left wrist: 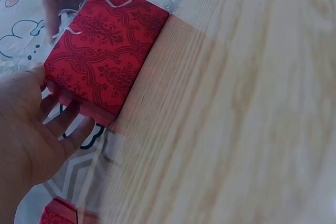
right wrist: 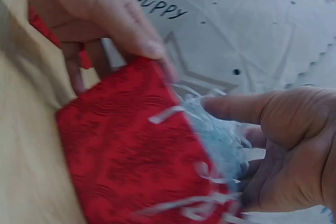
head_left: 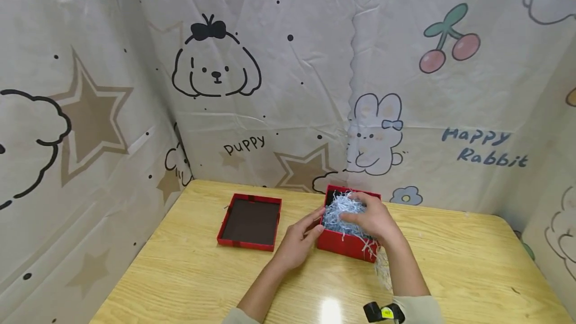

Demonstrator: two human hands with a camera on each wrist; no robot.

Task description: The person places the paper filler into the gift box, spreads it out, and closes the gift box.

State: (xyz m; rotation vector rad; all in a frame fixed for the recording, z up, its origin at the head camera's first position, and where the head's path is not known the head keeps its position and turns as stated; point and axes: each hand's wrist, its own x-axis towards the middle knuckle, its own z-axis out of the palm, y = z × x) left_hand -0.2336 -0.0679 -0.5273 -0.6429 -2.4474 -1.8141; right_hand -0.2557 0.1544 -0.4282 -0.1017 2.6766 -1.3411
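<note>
A red patterned box (head_left: 345, 245) stands at the table's far side, heaped with pale blue shredded paper (head_left: 335, 216). My left hand (head_left: 294, 244) holds the box by its left side, thumb at the near corner of the rim and fingers along the wall. In the left wrist view that hand (left wrist: 37, 124) shows its fingers spread against the box's side. My right hand (head_left: 372, 215) is over the box's top, thumb and fingers bent around the shredded paper. From the right wrist, its thumb (right wrist: 236, 107) lies on the near side of the shreds, the fingers on the far side.
Left of the box, the red lid (head_left: 249, 221) lies with its dark inside up. Shreds hang over the box's front right corner, and a pale loose clump (head_left: 383, 269) is beside the right forearm. A printed cloth (head_left: 288, 89) hangs behind the wooden table (head_left: 189, 264).
</note>
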